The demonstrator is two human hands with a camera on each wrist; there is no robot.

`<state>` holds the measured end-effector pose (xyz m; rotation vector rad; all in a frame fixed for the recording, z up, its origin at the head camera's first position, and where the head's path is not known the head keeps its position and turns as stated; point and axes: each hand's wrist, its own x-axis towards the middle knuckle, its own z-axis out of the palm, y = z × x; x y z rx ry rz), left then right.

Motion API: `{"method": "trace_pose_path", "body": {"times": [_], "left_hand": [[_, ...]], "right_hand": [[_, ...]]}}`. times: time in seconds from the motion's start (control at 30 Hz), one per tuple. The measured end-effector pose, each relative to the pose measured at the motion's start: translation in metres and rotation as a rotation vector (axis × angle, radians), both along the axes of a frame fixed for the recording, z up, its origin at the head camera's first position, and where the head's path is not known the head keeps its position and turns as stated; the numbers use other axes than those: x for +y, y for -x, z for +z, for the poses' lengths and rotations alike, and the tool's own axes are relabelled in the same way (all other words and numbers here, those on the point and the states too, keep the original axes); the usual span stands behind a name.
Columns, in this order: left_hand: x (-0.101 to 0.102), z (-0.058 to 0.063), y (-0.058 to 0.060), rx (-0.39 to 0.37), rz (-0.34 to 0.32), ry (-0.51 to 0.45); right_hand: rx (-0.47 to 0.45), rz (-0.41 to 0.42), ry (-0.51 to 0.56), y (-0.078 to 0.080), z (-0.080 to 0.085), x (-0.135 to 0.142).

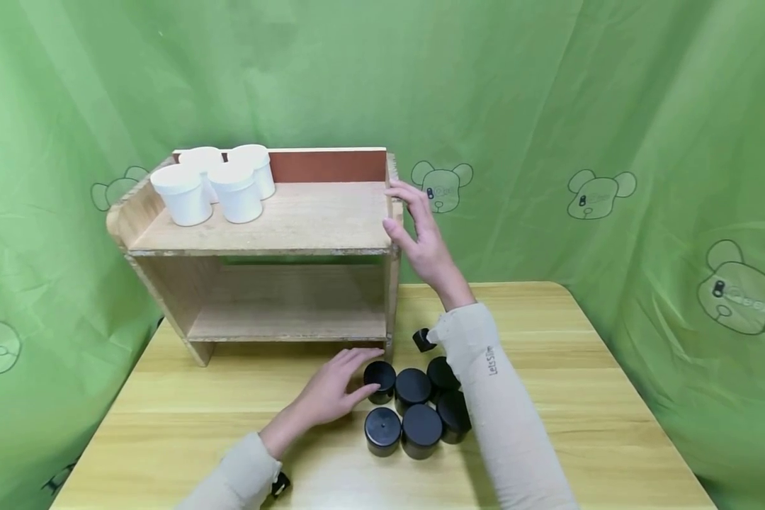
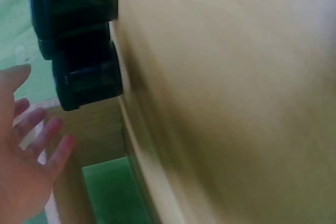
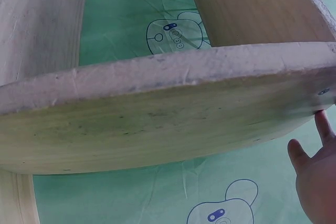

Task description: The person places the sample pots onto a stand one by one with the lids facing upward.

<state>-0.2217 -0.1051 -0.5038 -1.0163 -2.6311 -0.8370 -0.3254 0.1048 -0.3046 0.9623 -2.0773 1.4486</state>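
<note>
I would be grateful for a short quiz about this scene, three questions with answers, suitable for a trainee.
1. How many white tubs stand on the wooden shelf unit?
2. True or false: the right hand is holding a white tub.
3. Which hand is nearer to the black jars: A, the left hand, or B, the right hand?

Key:
1. Four.
2. False; it touches the side of the wooden shelf unit.
3. A.

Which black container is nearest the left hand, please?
The rear black container of the leftmost pair; in the head view, the left hand overlaps only this one.
</note>
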Motion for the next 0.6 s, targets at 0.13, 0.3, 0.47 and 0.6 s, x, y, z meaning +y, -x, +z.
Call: {"method": "trace_pose_path", "body": {"times": [0.13, 0.3, 0.47, 0.6], "left_hand": [[0.002, -0.008, 0.002, -0.072, -0.006, 0.010], [0.005, -0.013, 0.005, -0.115, -0.015, 0.021], [0.007, -0.016, 0.007, -0.122, -0.011, 0.027], [0.008, -0.016, 0.007, -0.141, -0.011, 0.022]], "right_hand": [[-0.004, 0.004, 0.004, 0.000, -0.001, 0.000], [-0.009, -0.002, -0.005, 0.000, -0.001, 0.000], [0.000, -0.004, -0.005, -0.001, 0.000, 0.000], [0.001, -0.006, -0.006, -0.001, 0.001, -0.001]]}}
